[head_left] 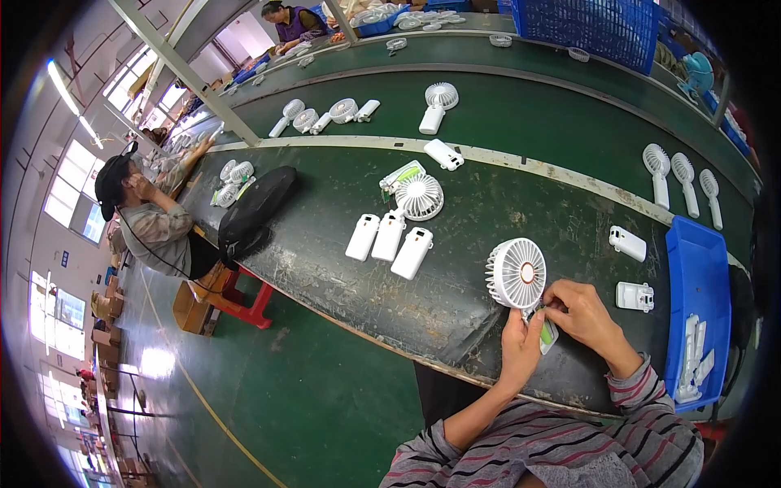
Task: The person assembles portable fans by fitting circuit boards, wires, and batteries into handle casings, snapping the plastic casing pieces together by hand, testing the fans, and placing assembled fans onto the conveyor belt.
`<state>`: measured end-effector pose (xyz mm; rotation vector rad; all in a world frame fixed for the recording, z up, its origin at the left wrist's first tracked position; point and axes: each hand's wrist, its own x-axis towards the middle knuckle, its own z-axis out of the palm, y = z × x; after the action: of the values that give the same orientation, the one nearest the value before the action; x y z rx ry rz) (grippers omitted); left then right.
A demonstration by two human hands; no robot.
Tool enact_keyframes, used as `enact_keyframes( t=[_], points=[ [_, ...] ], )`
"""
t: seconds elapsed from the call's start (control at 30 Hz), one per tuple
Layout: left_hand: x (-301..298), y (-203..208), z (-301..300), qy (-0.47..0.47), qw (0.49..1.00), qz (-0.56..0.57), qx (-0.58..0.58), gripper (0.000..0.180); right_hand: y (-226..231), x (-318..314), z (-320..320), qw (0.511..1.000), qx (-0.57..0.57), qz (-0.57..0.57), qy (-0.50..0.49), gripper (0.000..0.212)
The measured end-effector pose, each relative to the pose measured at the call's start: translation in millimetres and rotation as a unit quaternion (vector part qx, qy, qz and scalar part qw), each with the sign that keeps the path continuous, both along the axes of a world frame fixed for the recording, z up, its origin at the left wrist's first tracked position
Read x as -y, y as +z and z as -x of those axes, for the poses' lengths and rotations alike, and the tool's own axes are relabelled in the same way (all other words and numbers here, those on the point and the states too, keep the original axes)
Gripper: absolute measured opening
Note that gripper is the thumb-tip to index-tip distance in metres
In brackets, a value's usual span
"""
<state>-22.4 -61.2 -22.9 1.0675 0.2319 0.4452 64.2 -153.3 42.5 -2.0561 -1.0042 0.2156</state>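
Observation:
A white handheld fan stands over the bench near its front edge, its round head turned up. My left hand is closed round its lower end, just below the head. Beside it, my right hand is bent in a pinch at the fan's neck; what lies between those fingertips is too small to make out. Under the fingers shows an open handle part with a green piece, partly hidden by my hands. To the left, another fan head lies by several white handle casings.
A blue tray with white plastic parts stands at the right. Two white casings lie before it. A black bag rests on the bench at left, near a seated person. Assembled fans lie on the green belt behind.

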Motion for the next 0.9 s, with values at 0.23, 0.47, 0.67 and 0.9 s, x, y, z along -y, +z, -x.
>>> enact_keyframes(
  t=[0.23,0.47,0.67,0.9],
  points=[
    [-2.6,-10.5,-3.4,-0.052,0.992,0.113,-0.035,0.022,-6.9,-3.3,-12.3,0.999,0.010,0.036,0.033,0.014],
    [-4.2,-8.0,-10.0,-0.077,0.974,0.207,-0.056,0.018,-9.2,-3.5,-17.7,0.996,-0.079,0.046,0.013,0.015],
    [-6.2,-9.7,-8.8,-0.098,0.958,0.259,-0.076,0.017,-3.6,-1.3,-18.3,0.993,-0.080,0.079,0.023,0.016],
    [-9.2,-7.0,-9.7,-0.133,0.938,0.300,-0.111,0.017,-3.6,2.2,-19.7,0.992,-0.060,0.110,0.017,0.019]
  ],
)
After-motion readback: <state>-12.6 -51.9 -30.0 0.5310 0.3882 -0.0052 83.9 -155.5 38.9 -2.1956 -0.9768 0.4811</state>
